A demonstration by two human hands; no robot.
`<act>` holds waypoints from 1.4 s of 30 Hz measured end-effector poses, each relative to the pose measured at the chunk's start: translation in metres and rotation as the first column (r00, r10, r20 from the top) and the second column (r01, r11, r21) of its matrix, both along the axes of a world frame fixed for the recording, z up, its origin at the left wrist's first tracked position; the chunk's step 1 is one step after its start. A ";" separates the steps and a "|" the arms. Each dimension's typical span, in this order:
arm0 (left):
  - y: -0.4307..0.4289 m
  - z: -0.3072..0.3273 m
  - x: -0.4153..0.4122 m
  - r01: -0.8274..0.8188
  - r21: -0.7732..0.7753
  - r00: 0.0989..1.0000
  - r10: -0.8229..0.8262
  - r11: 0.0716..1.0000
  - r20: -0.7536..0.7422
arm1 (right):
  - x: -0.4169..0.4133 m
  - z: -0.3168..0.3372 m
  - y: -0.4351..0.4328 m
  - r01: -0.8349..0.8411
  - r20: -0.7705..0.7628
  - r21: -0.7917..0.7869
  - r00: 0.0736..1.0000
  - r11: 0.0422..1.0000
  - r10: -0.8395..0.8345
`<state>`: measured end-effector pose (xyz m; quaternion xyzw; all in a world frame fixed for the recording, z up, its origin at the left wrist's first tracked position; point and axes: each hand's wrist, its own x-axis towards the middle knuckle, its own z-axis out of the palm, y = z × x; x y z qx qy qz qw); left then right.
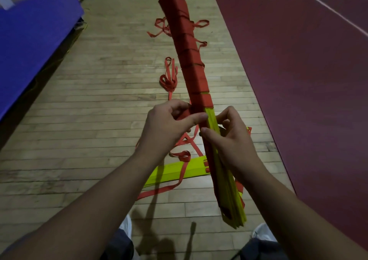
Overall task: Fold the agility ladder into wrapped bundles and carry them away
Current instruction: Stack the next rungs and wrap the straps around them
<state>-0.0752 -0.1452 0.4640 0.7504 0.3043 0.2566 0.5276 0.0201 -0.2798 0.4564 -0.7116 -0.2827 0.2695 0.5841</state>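
A long bundle of yellow ladder rungs (pixel 229 196) is held up at a slant, its upper length wound in red strap (pixel 187 46). My left hand (pixel 169 126) pinches the red strap at the lower end of the winding. Just below, my right hand (pixel 229 138) grips the bare yellow rungs. A second stack of yellow rungs (pixel 173 173) lies on the floor beneath, with loose red strap (pixel 169 78) trailing in loops around it.
Wooden floorboards (pixel 89 120) run under me. A dark red court surface (pixel 308 80) with white lines lies to the right. A blue padded mat (pixel 31 40) stands along the left. My white shoes (pixel 262 232) show at the bottom.
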 end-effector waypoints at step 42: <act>-0.001 0.004 -0.003 0.084 -0.014 0.996 -0.083 0.996 0.042 | 0.002 -0.002 -0.001 0.003 0.128 -0.023 0.992 1.000 0.000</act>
